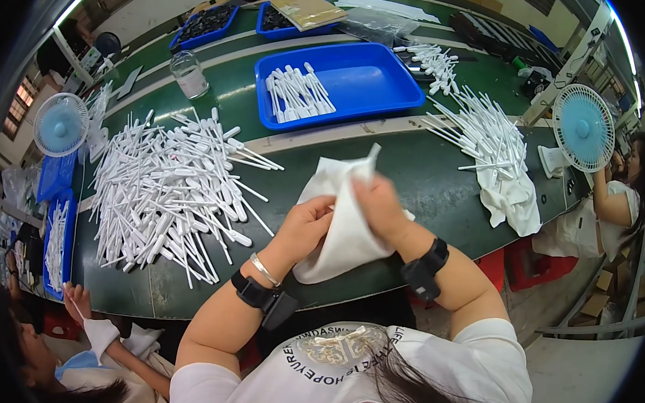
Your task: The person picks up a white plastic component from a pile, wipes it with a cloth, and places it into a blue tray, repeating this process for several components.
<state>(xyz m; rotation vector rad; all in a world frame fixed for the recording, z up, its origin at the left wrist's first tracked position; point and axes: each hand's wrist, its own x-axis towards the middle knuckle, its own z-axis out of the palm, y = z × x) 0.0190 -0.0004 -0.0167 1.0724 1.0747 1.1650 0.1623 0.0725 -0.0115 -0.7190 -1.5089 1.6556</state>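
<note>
Cloth [337, 256] pinched in left hand [306, 226] and clasped in blurred right hand [380, 206], pointing lengthwise away, leaning rightward, with narrow tip [374, 154] nearer right hand.

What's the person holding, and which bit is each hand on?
A white cloth: the left hand grips its left side, the blurred right hand its upper right. Whether the folds hide anything, I can't tell.

The dark green worktable [441, 201] carries a broad, tangled heap of white plastic droppers [164, 192] on the left, a blue tray [374, 79] and a clear jar [189, 81] farther back, and, on the right, a narrower dropper pile [492, 138] partly over a crumpled white cloth [513, 206] near a fan [582, 129].
</note>
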